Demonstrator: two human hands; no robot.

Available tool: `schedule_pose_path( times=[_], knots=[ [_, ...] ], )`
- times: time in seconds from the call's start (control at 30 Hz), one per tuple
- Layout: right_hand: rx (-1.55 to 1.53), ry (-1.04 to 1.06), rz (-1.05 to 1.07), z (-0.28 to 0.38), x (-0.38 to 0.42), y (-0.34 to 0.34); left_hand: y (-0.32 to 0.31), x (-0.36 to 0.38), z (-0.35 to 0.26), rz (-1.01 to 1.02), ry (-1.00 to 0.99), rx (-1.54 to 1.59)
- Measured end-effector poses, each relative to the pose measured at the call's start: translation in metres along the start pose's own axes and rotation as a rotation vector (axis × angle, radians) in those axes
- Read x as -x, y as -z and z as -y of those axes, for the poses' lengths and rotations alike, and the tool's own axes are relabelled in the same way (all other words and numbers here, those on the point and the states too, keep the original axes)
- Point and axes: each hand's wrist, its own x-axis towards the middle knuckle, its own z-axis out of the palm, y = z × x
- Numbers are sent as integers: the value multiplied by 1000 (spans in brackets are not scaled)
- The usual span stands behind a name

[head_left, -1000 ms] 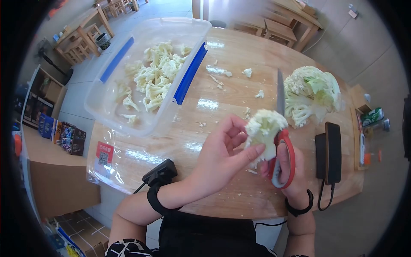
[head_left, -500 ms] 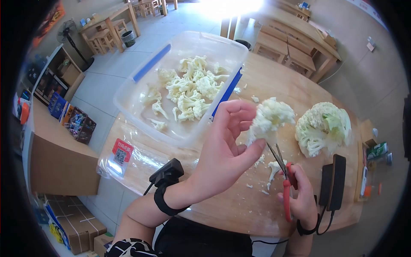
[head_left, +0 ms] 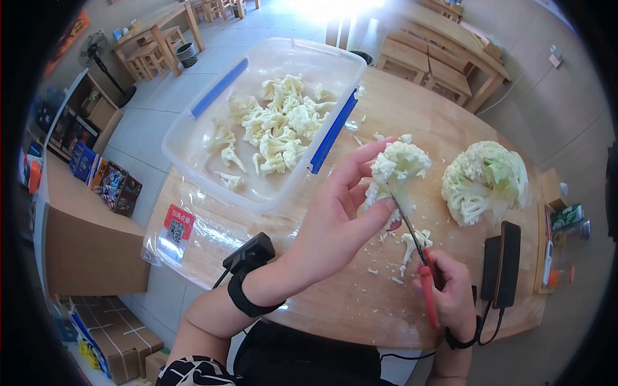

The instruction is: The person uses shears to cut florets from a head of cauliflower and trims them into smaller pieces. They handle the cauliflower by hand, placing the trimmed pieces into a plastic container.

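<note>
My left hand [head_left: 335, 215] pinches a cauliflower floret [head_left: 398, 166] by its stem, above the wooden table [head_left: 335, 302]. My right hand [head_left: 450, 283] grips red-handled scissors [head_left: 421, 260] whose blades point up at the floret's stem. A cut piece of cauliflower [head_left: 412, 243] and crumbs lie on the table below. A large cauliflower head [head_left: 484, 181] lies to the right. A clear plastic bin [head_left: 193, 138] with blue latches, holding several florets [head_left: 278, 132], sits at the upper left.
A black device [head_left: 501, 264] with a cable lies at the table's right edge, beside packets [head_left: 565, 219]. A clear lid [head_left: 177, 235] with a red sticker sits under the bin. Wooden chairs and shelves stand around; cardboard boxes [head_left: 116, 334] sit on the floor.
My left hand has lowered the floret slightly from half a second ago. The scissors, earlier held beside the floret with blades up, now point at its stem; a cut piece lies on the table.
</note>
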Motion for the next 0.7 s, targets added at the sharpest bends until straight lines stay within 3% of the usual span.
schedule_pose_path(
  times=[0.03,0.17,0.33,0.4,0.43,0.47,0.53,0.6,0.63,0.7],
  knots=[
    [0,0,-1,-1,1,-2,-1,0,-1,-48,70,93],
    [-5,-56,19,-4,1,-1,3,-3,2,-30,72,89],
    [52,-31,-60,-7,9,30,3,-3,-3,-159,55,85],
    [-420,215,-333,-14,0,7,-4,1,5,-76,87,88],
    [-529,340,-261,-16,-5,-1,-8,6,10,73,131,47],
    [-524,325,-288,-16,-5,-5,-14,11,16,221,176,10],
    [-284,418,-288,-17,-5,-8,-24,18,23,260,209,16],
    [-265,390,-305,-20,-7,-7,-25,20,20,318,-53,-409],
    [-250,378,-310,-20,-7,-7,-27,19,10,306,59,-395],
    [-426,317,-338,-11,-6,-12,-27,20,15,293,38,-349]
  ],
)
